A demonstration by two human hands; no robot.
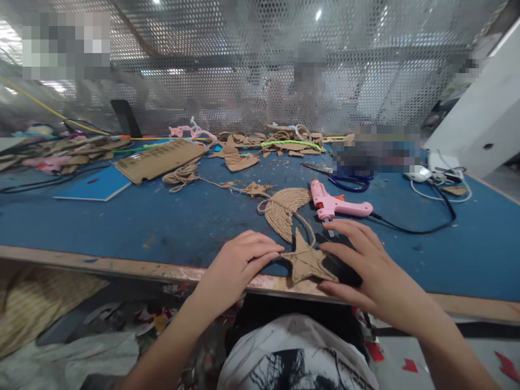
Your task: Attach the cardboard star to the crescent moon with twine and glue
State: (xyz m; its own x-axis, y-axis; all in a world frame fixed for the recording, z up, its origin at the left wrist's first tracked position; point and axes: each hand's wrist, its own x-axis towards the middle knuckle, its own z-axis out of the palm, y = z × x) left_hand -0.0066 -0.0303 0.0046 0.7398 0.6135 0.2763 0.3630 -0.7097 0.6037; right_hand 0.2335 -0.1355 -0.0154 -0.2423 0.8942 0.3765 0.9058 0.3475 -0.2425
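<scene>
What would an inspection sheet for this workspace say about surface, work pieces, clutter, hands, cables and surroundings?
Surface: blue tabletop, specked and stained.
Work pieces: twine-edged cardboard star at the near edge; twine-covered piece behind it; pink glue gun.
Clutter: cardboard scraps at back.
Hands: left hand at the star's left tip; right hand, fingers spread, at its right side.
Cables: black cord from the glue gun.
Surroundings: perforated screen behind.

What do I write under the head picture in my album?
Left hand and right hand frame a brown star, a pink glue gun just beyond.
</scene>
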